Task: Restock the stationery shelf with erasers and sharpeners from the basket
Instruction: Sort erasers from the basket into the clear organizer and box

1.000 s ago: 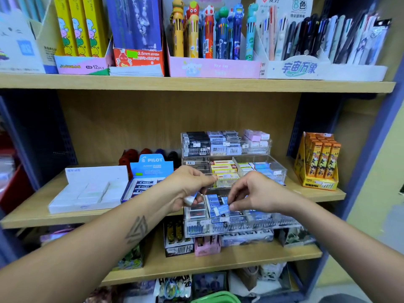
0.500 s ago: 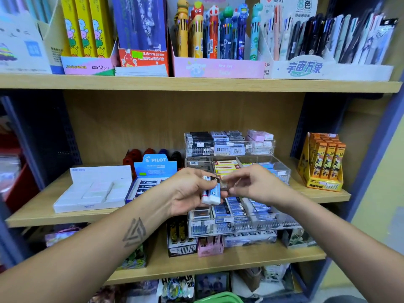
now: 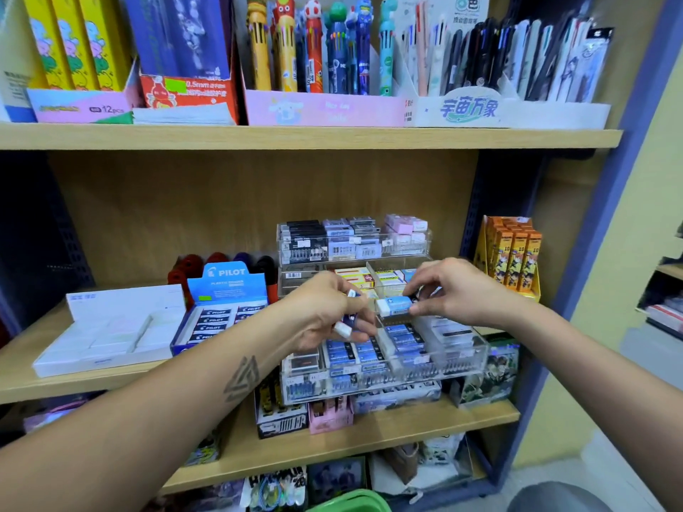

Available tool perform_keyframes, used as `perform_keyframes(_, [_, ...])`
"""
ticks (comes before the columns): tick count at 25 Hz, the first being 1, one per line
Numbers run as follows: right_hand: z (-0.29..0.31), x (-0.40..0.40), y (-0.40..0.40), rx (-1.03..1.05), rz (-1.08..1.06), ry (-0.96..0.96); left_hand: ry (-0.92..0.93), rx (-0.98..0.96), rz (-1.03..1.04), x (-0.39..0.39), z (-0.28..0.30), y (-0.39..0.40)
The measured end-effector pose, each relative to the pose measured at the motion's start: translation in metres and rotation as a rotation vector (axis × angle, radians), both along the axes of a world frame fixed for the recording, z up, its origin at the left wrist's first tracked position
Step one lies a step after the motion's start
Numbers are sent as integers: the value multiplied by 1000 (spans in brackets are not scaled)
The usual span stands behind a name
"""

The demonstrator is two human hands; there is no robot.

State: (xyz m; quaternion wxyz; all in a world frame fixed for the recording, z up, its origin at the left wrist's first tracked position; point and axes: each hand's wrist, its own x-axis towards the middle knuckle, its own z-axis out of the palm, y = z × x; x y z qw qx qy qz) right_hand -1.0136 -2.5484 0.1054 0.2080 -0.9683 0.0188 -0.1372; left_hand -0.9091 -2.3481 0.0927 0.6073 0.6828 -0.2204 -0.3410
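Observation:
My left hand (image 3: 325,312) grips a small stack of white erasers in blue sleeves (image 3: 347,321) in front of the clear tiered display rack (image 3: 476,358) on the middle shelf. My right hand (image 3: 449,293) pinches one light-blue sleeved eraser (image 3: 393,305), held level just above the rack's lower tier. That tier holds rows of blue-sleeved erasers (image 3: 388,349). The upper tiers carry black, grey, pink and yellow-labelled erasers (image 3: 351,238). A green basket rim (image 3: 351,502) shows at the bottom edge.
A blue PILOT eraser box (image 3: 221,308) and a white box (image 3: 107,327) stand left of the rack. An orange pack display (image 3: 512,256) stands right. Pens and boxes fill the top shelf (image 3: 295,138). More goods sit on the shelf below (image 3: 369,434).
My right hand has drawn one eraser out of the stack in my left hand and moved it to the right. Both hands have risen from the lower tier.

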Motion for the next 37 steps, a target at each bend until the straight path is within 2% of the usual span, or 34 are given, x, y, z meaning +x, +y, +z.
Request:
perform_keyframes(3, [-5, -5, -6, -157, -82, 122, -44, 43, 4, -5, -1, -9])
perform_keyframes(8, [-7, -13, 5, -242, -27, 294, 17, 19, -20, -10, -6, -12])
perform_keyframes(15, [-27, 2, 10, -343, -59, 324, 84, -69, -35, -7, -7, -2])
perform_keyframes(18, [-21, 6, 16, -327, -79, 354, 39, -56, -53, -6, -7, 6])
perform_keyframes(19, [-15, 8, 20, -289, -72, 316, 29, -55, -51, -4, -7, 10])
perform_keyframes(22, [0, 15, 41, -95, 12, 5, 48, -68, -27, 3, -5, 25])
perform_keyframes(24, [3, 22, 63, 29, 152, -43, 26, -61, 0, 9, -3, 37])
perform_keyframes(26, [0, 35, 84, -69, 266, -10, 8, -47, 26, 16, 0, 54])
perform_keyframes(30, [-1, 73, 124, -219, 270, -68, -64, -36, 38, 35, 6, 102])
perform_keyframes(32, [1, 95, 147, -296, 292, -76, -96, -29, 131, 51, 5, 124])
perform_keyframes(34, [3, 116, 163, -349, 243, -65, -222, 29, 282, 74, -1, 142])
perform_keyframes(35, [4, 126, 169, -379, 193, -60, -393, 134, 334, 85, -4, 151])
perform_keyframes(36, [5, 133, 175, -422, 149, -59, -646, 304, 326, 97, -10, 160])
perform_keyframes(37, [5, 139, 180, -477, 119, -49, -883, 495, 248, 103, -15, 167])
